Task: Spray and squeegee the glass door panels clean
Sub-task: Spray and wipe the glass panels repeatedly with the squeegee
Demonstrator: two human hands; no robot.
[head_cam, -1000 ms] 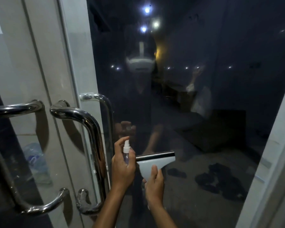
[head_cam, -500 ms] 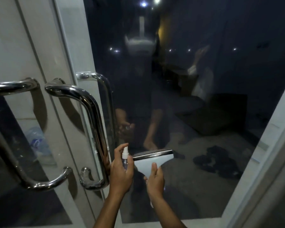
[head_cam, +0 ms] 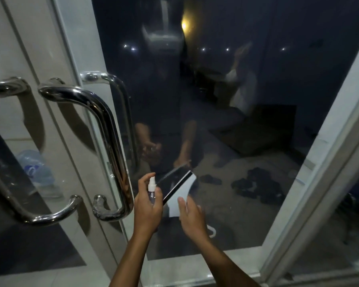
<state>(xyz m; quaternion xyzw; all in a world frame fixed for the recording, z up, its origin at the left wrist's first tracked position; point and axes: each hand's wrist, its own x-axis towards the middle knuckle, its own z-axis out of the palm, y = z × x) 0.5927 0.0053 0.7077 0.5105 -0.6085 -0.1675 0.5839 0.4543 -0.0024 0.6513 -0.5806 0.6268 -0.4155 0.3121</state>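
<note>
A dark glass door panel fills the middle and right of the view. My left hand grips a small clear spray bottle with a white nozzle, index finger raised beside the nozzle. My right hand holds a white squeegee by its handle. Its black blade is tilted, the right end higher, low on the glass just right of the bottle. Both hands are mirrored faintly in the glass.
A curved chrome pull handle stands out from the door frame just left of my left hand. A second chrome handle is on the left panel. The white door frame slants down the right side. Dark items lie on the floor behind the glass.
The view has dipped lower on the door. The squeegee has turned from level to tilted, its left end dropping toward the bottle. Both hands stay low on the panel.
</note>
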